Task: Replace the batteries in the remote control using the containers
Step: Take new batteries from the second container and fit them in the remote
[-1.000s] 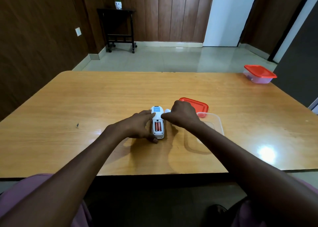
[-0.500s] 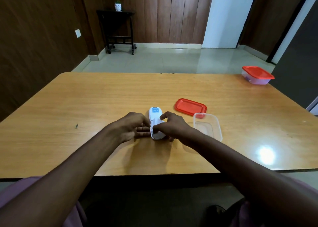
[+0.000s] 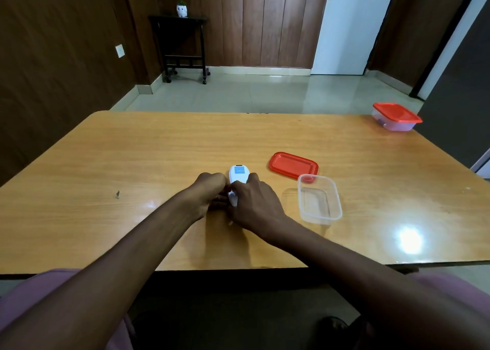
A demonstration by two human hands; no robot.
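Observation:
A white remote control (image 3: 238, 176) with a blue label lies on the wooden table (image 3: 132, 164), back side up. My left hand (image 3: 208, 194) grips its left side. Over its lower half lies my right hand (image 3: 256, 205), fingers curled on it. The battery bay is hidden under my fingers. To the right stands a clear plastic container (image 3: 319, 199), open and with nothing visible inside. Its red lid (image 3: 293, 165) lies flat just behind it.
A second clear container with a red lid (image 3: 396, 116) on sits at the table's far right corner. A small dark speck (image 3: 117, 194) lies on the left of the table. A black side table (image 3: 183, 44) stands by the far wall.
The orange batteries seen in the open bay a second ago are now covered. My right hand has come down from the remote's top end onto its lower half. The left hand has closed in.

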